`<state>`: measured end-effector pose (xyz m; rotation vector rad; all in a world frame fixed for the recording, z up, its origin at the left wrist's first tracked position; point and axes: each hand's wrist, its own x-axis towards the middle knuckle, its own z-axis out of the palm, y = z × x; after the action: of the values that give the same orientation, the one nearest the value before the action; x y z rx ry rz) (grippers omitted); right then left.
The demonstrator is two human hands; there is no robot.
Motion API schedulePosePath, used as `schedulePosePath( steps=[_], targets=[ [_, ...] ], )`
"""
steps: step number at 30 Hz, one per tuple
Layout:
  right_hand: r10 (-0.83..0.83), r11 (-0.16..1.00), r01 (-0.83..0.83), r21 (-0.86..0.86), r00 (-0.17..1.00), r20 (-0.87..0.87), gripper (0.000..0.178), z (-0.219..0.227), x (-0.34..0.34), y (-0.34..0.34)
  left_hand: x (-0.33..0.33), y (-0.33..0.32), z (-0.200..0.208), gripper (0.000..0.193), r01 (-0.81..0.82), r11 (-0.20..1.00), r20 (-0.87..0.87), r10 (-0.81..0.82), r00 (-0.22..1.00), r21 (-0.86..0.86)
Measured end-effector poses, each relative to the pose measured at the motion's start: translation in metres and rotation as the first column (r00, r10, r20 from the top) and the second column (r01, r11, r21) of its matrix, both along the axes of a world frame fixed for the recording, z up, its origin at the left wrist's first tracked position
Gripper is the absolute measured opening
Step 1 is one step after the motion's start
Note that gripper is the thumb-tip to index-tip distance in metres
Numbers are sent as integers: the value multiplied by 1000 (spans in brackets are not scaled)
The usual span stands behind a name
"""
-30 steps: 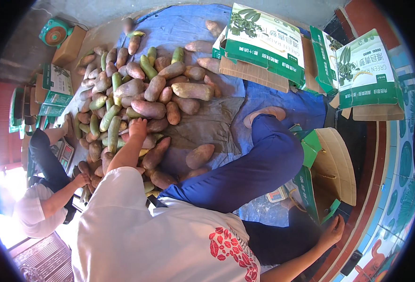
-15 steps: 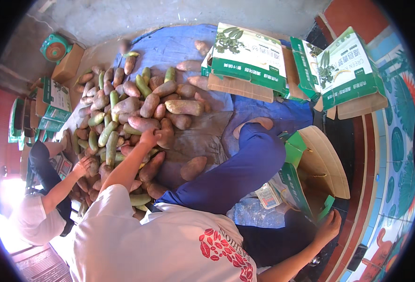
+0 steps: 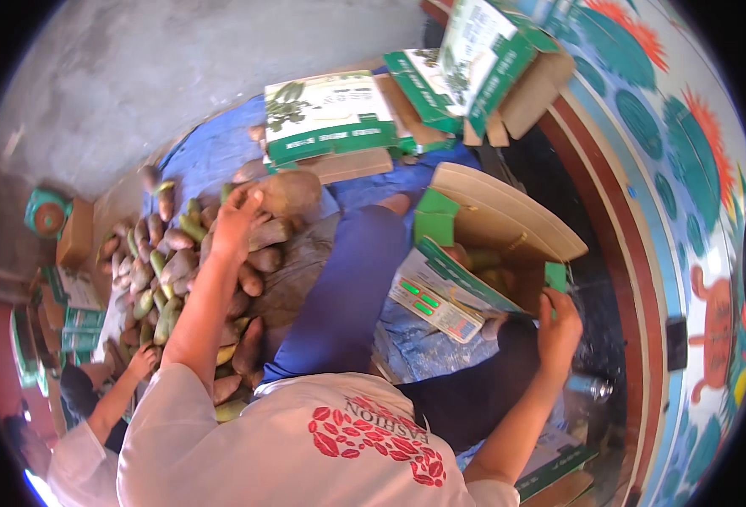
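Observation:
My left hand (image 3: 237, 221) is closed around a large, soil-coated radish (image 3: 292, 193), raised over the right side of a heap of reddish-brown and green radishes (image 3: 174, 269). To my right, my right hand (image 3: 560, 325) pinches the small green flap (image 3: 555, 277) of an open carton (image 3: 508, 209). Several radishes lie inside this carton, partly hidden by its green and white side. A scale panel with lit green displays (image 3: 436, 306) shows at the carton's near side, between my legs.
Printed green and white cartons (image 3: 330, 114) stand along the back of the blue sheet (image 3: 199, 148). A co-worker's hand (image 3: 143, 362) reaches to the heap at the left. A green round device (image 3: 49, 213) sits by the wall. A painted wall (image 3: 643, 118) rises at the right.
The view has swung to the right. My left hand has lifted a large radish off the heap and brought it rightward. My right hand stays at the carton's flap.

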<state>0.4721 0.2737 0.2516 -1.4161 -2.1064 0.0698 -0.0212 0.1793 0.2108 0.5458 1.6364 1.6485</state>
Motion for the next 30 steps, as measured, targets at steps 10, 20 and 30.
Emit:
schedulePosePath(
  steps=[10,20,30],
  targets=[
    [-9,976,9,-217,1000,5,8,-3,9,-10,172,113,58,37,513,858,-180,-500,847,32],
    [78,981,-80,-176,997,-16,10,-3,8,-8,265,146,10,49,518,855,-676,-393,623,-20],
    [28,964,2,-266,994,110,13,-1,3,-8,87,31,-30,51,72,977,-841,-210,499,-202]
  ],
)
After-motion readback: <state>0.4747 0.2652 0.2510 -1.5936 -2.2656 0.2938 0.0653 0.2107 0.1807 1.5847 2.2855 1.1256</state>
